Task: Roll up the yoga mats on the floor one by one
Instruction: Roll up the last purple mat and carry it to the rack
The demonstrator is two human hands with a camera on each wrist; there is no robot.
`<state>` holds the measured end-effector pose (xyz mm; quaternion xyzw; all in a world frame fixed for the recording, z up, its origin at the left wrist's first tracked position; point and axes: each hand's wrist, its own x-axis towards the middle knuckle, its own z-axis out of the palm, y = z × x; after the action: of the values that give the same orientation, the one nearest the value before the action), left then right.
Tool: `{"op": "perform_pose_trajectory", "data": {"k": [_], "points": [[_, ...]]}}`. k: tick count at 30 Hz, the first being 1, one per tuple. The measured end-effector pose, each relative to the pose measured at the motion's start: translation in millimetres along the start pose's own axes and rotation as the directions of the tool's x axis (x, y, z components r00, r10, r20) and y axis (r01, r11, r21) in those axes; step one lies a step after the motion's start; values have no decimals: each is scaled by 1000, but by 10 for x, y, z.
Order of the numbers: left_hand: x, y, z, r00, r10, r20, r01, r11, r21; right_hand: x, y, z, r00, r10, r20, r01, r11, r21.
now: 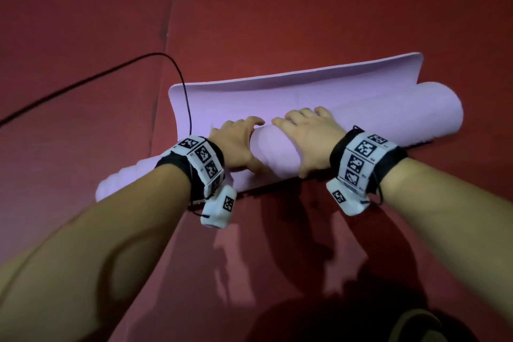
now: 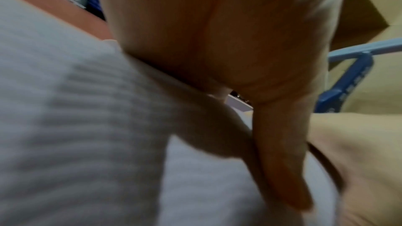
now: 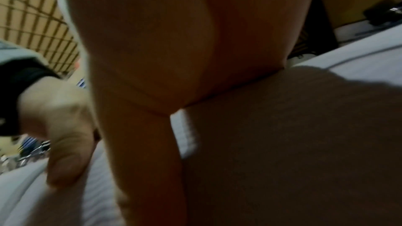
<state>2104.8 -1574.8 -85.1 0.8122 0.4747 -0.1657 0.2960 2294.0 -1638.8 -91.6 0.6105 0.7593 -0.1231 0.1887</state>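
A lilac yoga mat (image 1: 388,119) lies across the red floor, mostly rolled into a thick tube. A short flap (image 1: 249,89) remains unrolled on its far side, its far edge curling up. My left hand (image 1: 236,144) and right hand (image 1: 305,139) rest side by side on the middle of the roll. Their palms press down, the fingers lie over the top and the thumbs are on the near side. In the left wrist view the left hand (image 2: 217,40) presses on the ribbed mat (image 2: 76,126). In the right wrist view the right hand (image 3: 174,40) presses on the mat (image 3: 304,143).
A black cable (image 1: 111,72) runs from the left across the floor and over the flap to my left wrist. The roll's left end (image 1: 116,183) pokes out in stepped layers. A seam (image 1: 163,64) splits the red floor padding. Shelving and boxes show blurred in the wrist views.
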Motion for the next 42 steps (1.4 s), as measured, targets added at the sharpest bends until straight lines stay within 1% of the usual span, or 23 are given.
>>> {"op": "perform_pose_trajectory", "data": {"k": [2,3,6,7,8,9,11,12,14,16,19,24,27,29,32,34,36,39,41,42], "points": [[21,-1,5,999,18,-30,-18,1000,9,91,43,-97,998,7,57,-10,999,47],[22,9,13,999,33,-37,-31,999,40,149,64,-156,995,7,95,-13,997,70],[-2,90,91,997,41,-64,-21,959,281,302,104,-344,981,-8,196,-18,992,128],[-1,112,140,995,36,-92,-4,944,329,336,119,-386,976,-8,218,-24,989,145],[12,113,186,992,34,-124,10,941,339,354,126,-403,973,-5,232,-31,988,150],[28,102,219,987,40,-156,14,944,329,352,118,-398,973,5,229,-38,989,140],[72,65,226,981,52,-188,5,957,289,316,65,-326,987,40,155,-52,996,75],[96,45,206,981,53,-188,-1,963,269,290,15,-268,993,56,103,-59,998,26],[158,17,145,981,58,-185,-13,971,237,245,-92,-157,995,90,38,-88,995,-52],[193,-8,81,979,72,-190,-36,981,190,285,-102,-132,995,103,15,-102,994,-44],[226,-63,0,976,92,-199,-63,987,148,436,-5,-232,995,85,57,-87,995,38],[214,-53,-15,973,67,-220,-6,965,264,658,102,-415,985,41,169,-64,989,130],[214,-53,53,963,57,-262,20,958,285,743,144,-541,974,14,226,-56,981,184],[248,-62,77,959,51,-279,35,955,294,794,155,-596,965,1,264,-53,980,189],[298,-48,11,966,22,-259,42,971,236,822,165,-673,949,-9,315,-57,979,197],[297,-18,-34,973,7,-231,48,972,229,796,167,-717,941,-14,338,-65,973,222],[278,-2,-37,976,-5,-219,57,970,235,789,160,-739,940,-26,340,-60,969,239],[284,1,-65,975,-16,-221,66,972,223,855,177,-709,943,-40,330,-34,976,215],[304,-11,-82,979,-27,-202,72,973,220,925,249,-620,957,-72,280,10,976,217],[315,-18,-99,982,-34,-187,76,972,221,938,300,-575,969,-90,232,39,975,218]]}}
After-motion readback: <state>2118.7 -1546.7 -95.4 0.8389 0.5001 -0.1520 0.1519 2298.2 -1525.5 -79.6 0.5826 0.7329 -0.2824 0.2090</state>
